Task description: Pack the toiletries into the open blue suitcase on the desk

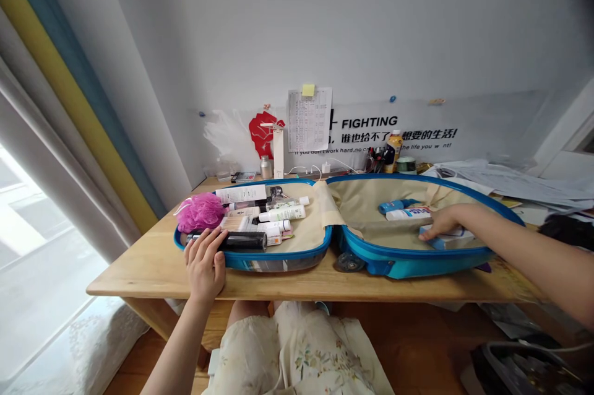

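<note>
A blue suitcase (297,265) lies spread open on the table. My left hand (206,265) rests on the front rim of its left half, fingers stretched over the edge and touching the end of a black cylinder (244,241). Beside it are a pink bath puff (200,212), cotton swabs (236,223), a white tube (241,194) and several small bottles. Inside the right half, my right hand (445,221) grips a blue and white box (452,239) from above. Just left of that box are a toothpaste tube (408,214) and a blue item (394,205) I cannot make out.
The wooden table (139,265) stands against a wall with a poster (371,129). Along the back are a white lamp (278,150), a metal bottle (266,167), a yellow bottle (393,150) and pens. Papers (520,178) pile at the right; a bin-like container (524,370) stands below.
</note>
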Demonstrator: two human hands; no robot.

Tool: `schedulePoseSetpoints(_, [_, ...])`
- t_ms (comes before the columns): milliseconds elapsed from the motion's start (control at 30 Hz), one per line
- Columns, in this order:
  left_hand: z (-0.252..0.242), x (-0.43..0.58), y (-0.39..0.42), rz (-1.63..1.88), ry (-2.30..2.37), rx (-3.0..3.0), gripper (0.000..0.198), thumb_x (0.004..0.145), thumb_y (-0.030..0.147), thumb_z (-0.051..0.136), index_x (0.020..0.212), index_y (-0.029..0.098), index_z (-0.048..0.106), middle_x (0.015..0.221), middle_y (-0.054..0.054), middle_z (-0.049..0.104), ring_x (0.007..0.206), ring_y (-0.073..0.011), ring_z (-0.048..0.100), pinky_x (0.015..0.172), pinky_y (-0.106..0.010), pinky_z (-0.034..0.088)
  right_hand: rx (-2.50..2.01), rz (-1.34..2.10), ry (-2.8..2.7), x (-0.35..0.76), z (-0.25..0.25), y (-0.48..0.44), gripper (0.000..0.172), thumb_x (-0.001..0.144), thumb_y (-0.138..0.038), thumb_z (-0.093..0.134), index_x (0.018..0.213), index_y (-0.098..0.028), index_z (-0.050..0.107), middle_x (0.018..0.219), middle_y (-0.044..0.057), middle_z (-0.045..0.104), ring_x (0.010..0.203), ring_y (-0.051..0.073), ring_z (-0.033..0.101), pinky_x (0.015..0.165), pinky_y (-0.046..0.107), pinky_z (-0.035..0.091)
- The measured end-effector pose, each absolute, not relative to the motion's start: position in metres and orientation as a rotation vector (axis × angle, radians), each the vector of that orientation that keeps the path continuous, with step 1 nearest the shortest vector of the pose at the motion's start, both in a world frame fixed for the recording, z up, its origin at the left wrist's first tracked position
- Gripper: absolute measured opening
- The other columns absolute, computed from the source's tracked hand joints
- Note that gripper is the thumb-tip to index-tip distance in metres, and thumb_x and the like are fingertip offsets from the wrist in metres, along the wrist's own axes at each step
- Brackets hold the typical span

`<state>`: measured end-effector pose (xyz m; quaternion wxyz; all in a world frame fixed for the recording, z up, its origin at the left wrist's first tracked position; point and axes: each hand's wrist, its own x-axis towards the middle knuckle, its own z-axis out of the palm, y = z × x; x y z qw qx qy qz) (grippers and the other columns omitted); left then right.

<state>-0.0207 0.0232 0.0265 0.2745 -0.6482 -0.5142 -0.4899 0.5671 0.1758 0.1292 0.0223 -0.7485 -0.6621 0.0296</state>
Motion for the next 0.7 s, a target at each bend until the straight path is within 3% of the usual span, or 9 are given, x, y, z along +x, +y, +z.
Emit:
schedulePoseSetpoints(133, [0.026,-0.020,0.023,-1.319,-1.394,-1.746,0.046,0.102,0.037,0.031,0.131,0.023,0.063,0.129,-0.010,0.067,0.130,-0.0257,0.052,0.115,-0.042,0.026,-2.519,0.305,-2.021,0.564,0.130,0.165,0.066,0.042,-0.042,0.087,0.104,-0.023,0.074,0.105,0.025,0.070,0.088,0.036,0.071,0.069,0.042,0.056])
schedulePoseSetpoints(267, [0.026,-0.020,0.023,-1.321,-1.401,-1.749,0.045,0.102,0.037,0.031,0.132,0.024,0.063,0.130,-0.010,0.067,0.130,-0.0258,0.052,0.115,-0.042,0.026,-2.531,0.379,-2.057,0.551,0.149,0.159,0.077,0.051,-0.041,0.081,0.124,-0.024,0.066,0.112,0.026,0.068,0.098,0.040,0.070,0.076,0.045,0.057])
schedulePoseSetpoints(433, [0.026,-0.020,0.023,-1.320,-1.400,-1.746,0.046,0.102,0.037,0.031,0.131,0.023,0.063,0.129,-0.010,0.067,0.129,-0.0255,0.052,0.115,-0.042,0.025,-2.216,0.429,-2.260,0.506,0.207,0.151,0.094,0.071,-0.053,0.071,0.153,-0.025,0.035,0.148,0.020,0.049,0.129,0.034,0.055,0.097,0.037,0.052])
schedulePoseSetpoints(533, [0.027,-0.020,0.023,-1.320,-1.401,-1.744,0.046,0.102,0.037,0.031,0.131,0.023,0.064,0.130,-0.010,0.067,0.130,-0.0258,0.052,0.114,-0.042,0.025,-1.790,0.549,-2.497,0.449,0.242,0.134,0.098,0.076,-0.058,0.067,0.158,-0.033,0.020,0.150,0.011,0.049,0.123,0.029,0.060,0.095,0.035,0.053])
schedulePoseSetpoints(633, [0.027,-0.020,0.023,-1.319,-1.403,-1.748,0.045,0.102,0.036,0.031,0.131,0.023,0.063,0.130,-0.010,0.067,0.130,-0.0258,0.052,0.114,-0.043,0.026,-1.414,0.595,-2.738,0.380,0.256,0.116,0.101,0.069,-0.054,0.074,0.156,-0.036,0.026,0.143,0.007,0.056,0.109,0.024,0.066,0.091,0.033,0.053])
schedulePoseSetpoints(700, [0.026,-0.020,0.023,-1.322,-1.386,-1.748,0.044,0.102,0.035,0.032,0.131,0.023,0.063,0.129,-0.010,0.067,0.129,-0.0255,0.053,0.114,-0.042,0.027,-1.228,0.621,-2.872,0.337,0.252,0.112,0.105,0.064,-0.054,0.078,0.155,-0.036,0.030,0.139,0.005,0.059,0.110,0.024,0.065,0.093,0.032,0.052])
